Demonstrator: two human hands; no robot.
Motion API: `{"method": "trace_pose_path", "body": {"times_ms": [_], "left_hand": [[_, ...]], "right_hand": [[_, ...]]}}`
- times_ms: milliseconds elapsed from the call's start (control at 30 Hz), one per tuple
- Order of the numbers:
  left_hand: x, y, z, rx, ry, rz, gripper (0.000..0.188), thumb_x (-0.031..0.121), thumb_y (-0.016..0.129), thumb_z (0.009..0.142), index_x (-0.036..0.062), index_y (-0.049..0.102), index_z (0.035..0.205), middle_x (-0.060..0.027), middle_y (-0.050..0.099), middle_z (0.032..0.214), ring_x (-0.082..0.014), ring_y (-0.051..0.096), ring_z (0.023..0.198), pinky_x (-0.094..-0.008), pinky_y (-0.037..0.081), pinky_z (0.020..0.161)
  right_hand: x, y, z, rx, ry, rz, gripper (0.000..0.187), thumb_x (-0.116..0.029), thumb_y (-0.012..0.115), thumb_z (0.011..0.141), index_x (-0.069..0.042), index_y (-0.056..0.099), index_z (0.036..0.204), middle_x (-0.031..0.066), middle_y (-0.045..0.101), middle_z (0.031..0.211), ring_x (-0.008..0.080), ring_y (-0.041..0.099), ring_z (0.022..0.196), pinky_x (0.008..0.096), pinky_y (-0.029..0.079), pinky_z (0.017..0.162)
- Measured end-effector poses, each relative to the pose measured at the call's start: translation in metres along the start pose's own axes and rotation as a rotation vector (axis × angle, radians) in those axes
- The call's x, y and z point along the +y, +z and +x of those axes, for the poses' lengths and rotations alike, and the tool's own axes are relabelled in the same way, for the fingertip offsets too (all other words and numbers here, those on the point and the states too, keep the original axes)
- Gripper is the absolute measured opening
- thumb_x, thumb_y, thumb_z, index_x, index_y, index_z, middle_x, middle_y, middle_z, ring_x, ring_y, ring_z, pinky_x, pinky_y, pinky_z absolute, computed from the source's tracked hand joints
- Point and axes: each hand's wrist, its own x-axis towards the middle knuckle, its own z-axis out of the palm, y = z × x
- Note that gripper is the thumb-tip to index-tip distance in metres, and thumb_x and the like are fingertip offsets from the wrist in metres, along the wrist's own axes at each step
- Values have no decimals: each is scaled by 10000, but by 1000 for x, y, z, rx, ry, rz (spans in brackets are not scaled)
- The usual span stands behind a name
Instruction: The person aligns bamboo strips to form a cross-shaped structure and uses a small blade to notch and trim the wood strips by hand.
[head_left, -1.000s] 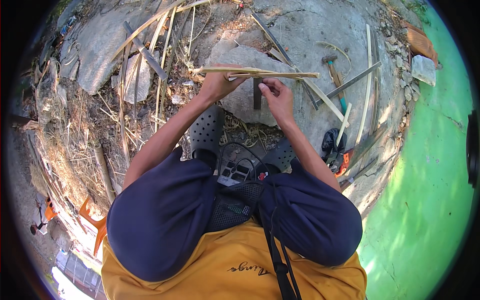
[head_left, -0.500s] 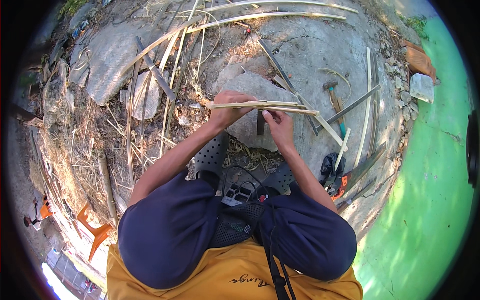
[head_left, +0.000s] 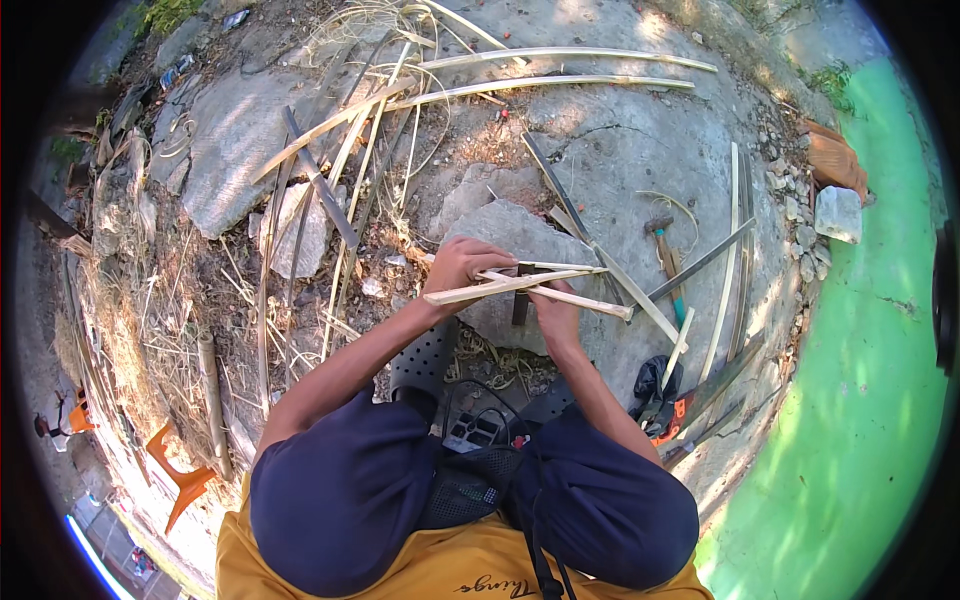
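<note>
Several pale split bamboo strips [head_left: 575, 296] cross one another in front of me, over a flat stone slab [head_left: 480, 325]. The closed fingers of my left hand [head_left: 464, 266] grip them near their left ends. Farther right my right hand [head_left: 556, 318] is closed at the strips, its fingertips partly hidden behind them. Between the hands a narrow dark flat piece [head_left: 520, 306] stands across the strips; whether it is a blade or a dark strip I cannot tell.
A hammer [head_left: 668, 262] with a teal grip lies at the right, near a handsaw [head_left: 722, 375] with an orange handle and a black bag [head_left: 655, 385]. Long bamboo strips [head_left: 560, 54] lie ahead. Rubble and a white block [head_left: 838, 215] edge the green floor [head_left: 830, 440].
The strips were nearly parallel and now spread into a crossing shape. My right hand has moved in behind them, covering its thumb. The whole view has shifted slightly, with the ground appearing lower.
</note>
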Motion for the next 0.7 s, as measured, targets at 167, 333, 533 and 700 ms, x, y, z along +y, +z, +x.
{"method": "trace_pose_path", "body": {"times_ms": [167,333,533,700], "left_hand": [[4,-10,4,-104,17,-17,451,417,784,815,157,778,1183,-19,770,1117,-235,674,1088,-407,466,952],[8,-19,-1,-131,-83,-52,565,353,837,779,163,726,1299,-3,762,1110,-219,659,1114,-411,418,1019],[5,-23,-4,-170,-83,12,579,278,859,739,179,722,1293,-9,751,1134,-218,650,1139,-428,408,1058],[7,-24,-1,-207,-94,43,601,289,872,713,152,739,1283,8,746,1171,-209,642,1134,-417,408,1040]], "right_hand": [[13,-11,2,11,6,-30,199,-151,757,987,-15,715,1126,31,747,1028,101,665,942,298,538,862],[4,0,-3,20,77,55,277,-184,769,984,-23,712,1202,11,734,1048,89,643,965,286,521,873],[-8,4,-5,10,197,151,436,-190,762,989,-54,630,1382,22,696,1221,99,646,1088,271,519,940],[-18,5,-6,-3,242,251,467,-156,770,979,-80,622,1416,22,692,1251,97,636,1089,272,519,944]]}}
